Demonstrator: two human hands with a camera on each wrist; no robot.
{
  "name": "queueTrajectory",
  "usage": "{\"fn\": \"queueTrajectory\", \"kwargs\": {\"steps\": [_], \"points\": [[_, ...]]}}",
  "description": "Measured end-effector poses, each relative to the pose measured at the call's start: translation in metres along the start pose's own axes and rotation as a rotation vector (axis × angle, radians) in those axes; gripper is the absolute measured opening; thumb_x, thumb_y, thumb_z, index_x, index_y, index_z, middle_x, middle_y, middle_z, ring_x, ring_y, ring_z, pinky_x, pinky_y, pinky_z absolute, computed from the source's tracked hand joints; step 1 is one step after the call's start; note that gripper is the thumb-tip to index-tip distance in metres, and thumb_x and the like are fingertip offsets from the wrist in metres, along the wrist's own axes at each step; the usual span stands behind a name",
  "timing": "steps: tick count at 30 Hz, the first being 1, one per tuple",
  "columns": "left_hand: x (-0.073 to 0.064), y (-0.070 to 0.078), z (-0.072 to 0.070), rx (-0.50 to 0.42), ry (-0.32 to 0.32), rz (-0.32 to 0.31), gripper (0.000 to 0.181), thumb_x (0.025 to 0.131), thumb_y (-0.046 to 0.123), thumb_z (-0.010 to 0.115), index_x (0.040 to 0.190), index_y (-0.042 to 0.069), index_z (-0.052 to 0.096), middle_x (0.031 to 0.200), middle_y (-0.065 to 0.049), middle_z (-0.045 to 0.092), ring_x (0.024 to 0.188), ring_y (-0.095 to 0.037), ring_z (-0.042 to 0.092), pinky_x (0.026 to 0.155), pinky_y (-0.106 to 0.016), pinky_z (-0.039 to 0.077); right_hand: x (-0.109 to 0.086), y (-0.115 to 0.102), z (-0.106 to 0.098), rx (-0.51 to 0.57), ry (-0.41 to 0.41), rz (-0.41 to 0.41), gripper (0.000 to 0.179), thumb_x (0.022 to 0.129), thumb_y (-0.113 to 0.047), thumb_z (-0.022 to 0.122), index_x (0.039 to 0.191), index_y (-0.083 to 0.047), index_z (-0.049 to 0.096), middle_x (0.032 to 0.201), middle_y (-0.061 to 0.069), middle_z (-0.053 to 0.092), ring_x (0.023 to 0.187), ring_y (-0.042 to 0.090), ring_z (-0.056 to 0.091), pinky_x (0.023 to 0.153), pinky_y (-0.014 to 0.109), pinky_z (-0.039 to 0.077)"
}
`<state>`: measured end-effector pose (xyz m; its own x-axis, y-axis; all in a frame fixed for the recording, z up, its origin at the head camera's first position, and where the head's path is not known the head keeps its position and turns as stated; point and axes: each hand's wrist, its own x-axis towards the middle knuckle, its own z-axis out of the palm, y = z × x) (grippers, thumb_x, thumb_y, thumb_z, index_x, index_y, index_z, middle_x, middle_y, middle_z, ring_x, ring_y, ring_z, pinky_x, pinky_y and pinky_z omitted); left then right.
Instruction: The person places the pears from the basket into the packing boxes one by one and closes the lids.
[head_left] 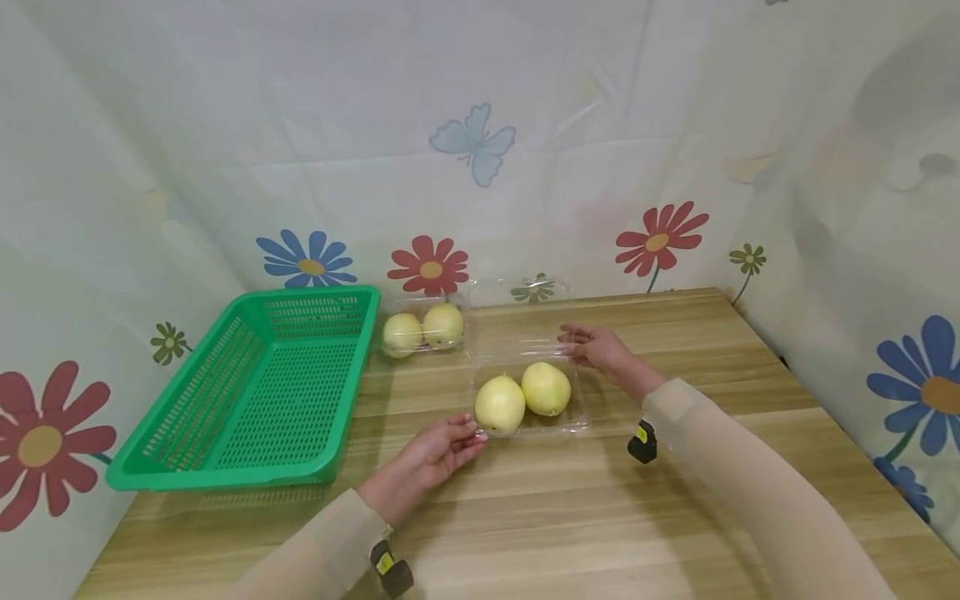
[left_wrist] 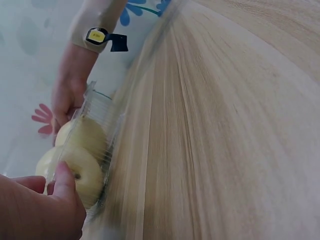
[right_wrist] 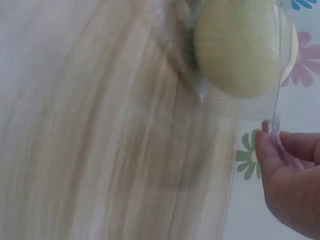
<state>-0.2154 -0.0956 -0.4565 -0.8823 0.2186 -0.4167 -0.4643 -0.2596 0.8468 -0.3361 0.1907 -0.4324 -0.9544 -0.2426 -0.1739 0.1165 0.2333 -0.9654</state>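
Two round pale-yellow pears (head_left: 499,404) sit side by side in the tray of a clear plastic clamshell box (head_left: 579,417). Its transparent lid (head_left: 519,321) stands raised behind them, toward the wall. At the front left corner, my left hand (head_left: 429,460) pinches the tray's rim between thumb and fingers. My right hand (head_left: 606,357) is at the box's back right corner. In the right wrist view, the fingertips of that hand (right_wrist: 292,175) pinch the clear plastic edge below a pear (right_wrist: 237,47).
A green perforated plastic basket (head_left: 348,417) stands at the left. Between it and the open box, farther back, lies another clear box (head_left: 459,337) with two pears (head_left: 443,324). A flower-printed cloth (head_left: 525,200) hangs behind the wooden table (head_left: 525,525).
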Motion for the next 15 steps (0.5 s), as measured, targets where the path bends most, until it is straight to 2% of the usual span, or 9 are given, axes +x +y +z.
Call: {"fn": "queueTrajectory", "kwargs": {"steps": [3, 7, 10, 15], "points": [[0.000, 0.000, 0.000, -0.002, -0.010, -0.001, 0.009, 0.104, -0.003, 0.048, 0.109, 0.001, 0.055, 0.083, -0.001, 0.065, 0.078, -0.007, 0.067, 0.083, -0.019, 0.062, -0.001, 0.005, -0.002, -0.071, -0.004, -0.074, 0.052, 0.105, -0.001, 0.050, 0.155, 0.005, 0.036, 0.156, 0.030, 0.043, 0.141, 0.038, 0.051, 0.094, 0.016, 0.057], [0.001, -0.001, -0.002, -0.007, -0.028, -0.001, 0.009, 0.104, -0.003, 0.047, 0.109, 0.001, 0.054, 0.081, 0.000, 0.067, 0.077, -0.006, 0.069, 0.081, -0.018, 0.061, -0.003, 0.010, -0.007, -0.183, -0.011, -0.185, 0.048, 0.104, -0.001, 0.052, 0.150, 0.009, 0.042, 0.151, 0.032, 0.048, 0.138, 0.045, 0.053, 0.106, 0.034, 0.056], [0.002, -0.001, -0.003, -0.014, -0.036, 0.002, 0.009, 0.104, -0.004, 0.048, 0.110, 0.000, 0.054, 0.081, -0.001, 0.069, 0.077, -0.006, 0.070, 0.079, -0.017, 0.061, -0.005, 0.012, -0.009, -0.239, -0.014, -0.248, 0.045, 0.103, 0.002, 0.053, 0.146, 0.012, 0.045, 0.149, 0.033, 0.049, 0.135, 0.048, 0.054, 0.110, 0.045, 0.052], [0.003, 0.000, -0.004, -0.022, -0.045, -0.005, 0.010, 0.104, -0.004, 0.046, 0.108, 0.001, 0.055, 0.081, 0.000, 0.072, 0.077, -0.006, 0.072, 0.079, -0.017, 0.061, -0.007, 0.014, -0.010, -0.357, 0.030, -0.314, 0.039, 0.100, 0.004, 0.058, 0.138, 0.010, 0.055, 0.140, 0.032, 0.058, 0.130, 0.047, 0.059, 0.105, 0.046, 0.056]]}}
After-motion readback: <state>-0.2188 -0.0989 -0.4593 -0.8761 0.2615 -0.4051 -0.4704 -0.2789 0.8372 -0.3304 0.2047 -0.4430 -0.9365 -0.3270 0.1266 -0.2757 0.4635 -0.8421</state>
